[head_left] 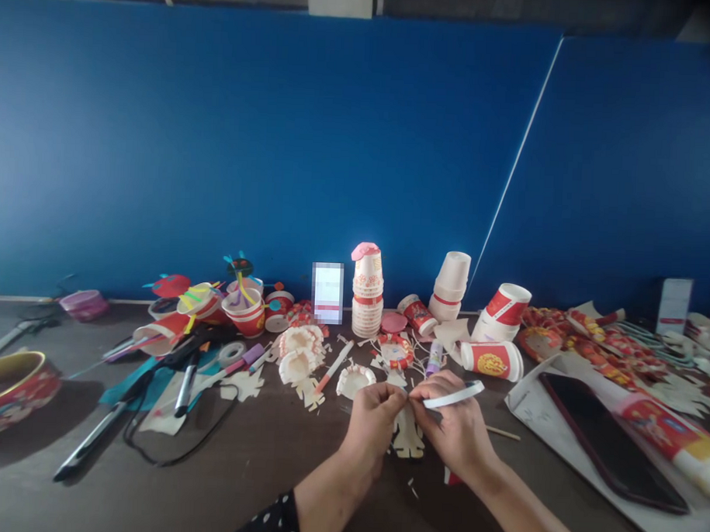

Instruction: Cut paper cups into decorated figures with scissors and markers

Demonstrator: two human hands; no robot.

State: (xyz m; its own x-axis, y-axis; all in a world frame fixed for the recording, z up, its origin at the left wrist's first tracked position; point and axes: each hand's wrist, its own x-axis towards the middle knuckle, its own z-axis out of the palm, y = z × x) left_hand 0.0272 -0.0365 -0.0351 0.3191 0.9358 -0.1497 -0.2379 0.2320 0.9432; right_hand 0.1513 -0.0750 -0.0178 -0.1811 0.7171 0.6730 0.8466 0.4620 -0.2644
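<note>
White paper strip [454,394] pinched in the right hand [449,426], left hand [373,425] closed on its end over a paper cut-out [408,436], decorated cups [244,312] already finished behind!

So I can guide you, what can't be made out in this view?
Head view:
- Paper figure: partly hidden by the left hand and right hand.
- White paper strip: its far end is hidden between the hands.
- White card: blurred, unreadable.
- Red bowl: cut off by the left edge.
</note>
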